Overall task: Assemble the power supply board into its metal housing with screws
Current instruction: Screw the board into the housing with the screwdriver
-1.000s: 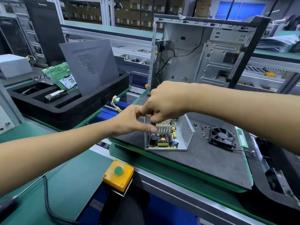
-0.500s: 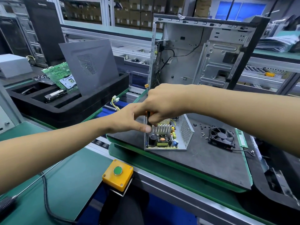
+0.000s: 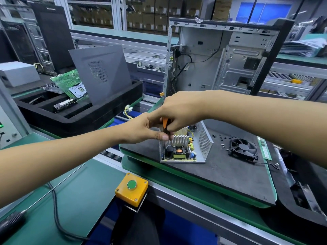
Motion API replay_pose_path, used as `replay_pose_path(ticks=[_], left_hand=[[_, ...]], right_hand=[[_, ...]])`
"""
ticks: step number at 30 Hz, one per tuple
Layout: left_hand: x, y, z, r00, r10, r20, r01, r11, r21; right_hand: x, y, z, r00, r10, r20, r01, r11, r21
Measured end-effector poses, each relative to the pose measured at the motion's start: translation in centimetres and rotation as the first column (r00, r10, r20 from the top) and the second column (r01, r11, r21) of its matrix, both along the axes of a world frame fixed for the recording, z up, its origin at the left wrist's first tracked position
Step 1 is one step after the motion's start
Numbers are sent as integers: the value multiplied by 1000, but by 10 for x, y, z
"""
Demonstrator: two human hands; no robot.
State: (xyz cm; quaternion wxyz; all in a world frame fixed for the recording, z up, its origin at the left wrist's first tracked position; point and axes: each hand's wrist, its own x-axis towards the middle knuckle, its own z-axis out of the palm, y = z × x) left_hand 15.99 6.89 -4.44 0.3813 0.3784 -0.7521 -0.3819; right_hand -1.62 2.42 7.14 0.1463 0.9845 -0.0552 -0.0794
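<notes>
1. Right now my right hand [image 3: 178, 112] is curled tight round an orange-and-black screwdriver handle [image 3: 165, 125], held upright over the far-left corner of the open grey sheet-metal housing [image 3: 203, 140].
2. My left hand [image 3: 143, 129] reaches in from the left, thumb and fingertips pinching low on the same screwdriver, just under the right hand; the tip is hidden, so I cannot tell what it touches.
3. Yellow-green power supply board [image 3: 180, 152] with its silver finned heatsink [image 3: 179, 140] lies inside the housing, which rests on a dark grey mat [image 3: 230, 174] in mid-scene.
4. Small loose dark screws [image 3: 222, 141] are scattered on the mat right of the housing; black square cooling fan [image 3: 243, 150] lies further right.
5. Yellow box with green push button [image 3: 131, 189] sits at the near bench edge.
6. Bare metal computer case [image 3: 221, 57] stands upright at the far side.
</notes>
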Motion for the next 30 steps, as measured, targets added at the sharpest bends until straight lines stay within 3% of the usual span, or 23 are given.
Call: replay_pose_path(ticks=[4,10,16,20,26,30], left_hand=[[-4,-2,1,999,40,19,-40,999,-24],[-1,-5,-5,994,106,8,-106,992,-63],[2,-4,-1,999,17,41,-17,1000,2],[6,-8,-6,999,-40,35,40,999,3],[-1,-6,-4,1000,11,-21,-11,1000,1],[-2,-6,-8,997,60,-58,-61,998,-21]], right_hand=[[-2,-2,-3,997,-78,-5,78,991,105],[6,1,-8,988,-157,1,157,984,81],[4,1,0,998,-60,-2,60,998,-4],[0,0,2,998,-64,-19,65,995,74],[-2,-3,-4,989,-145,-15,144,964,223],[3,-5,-8,980,-196,-29,198,958,208]])
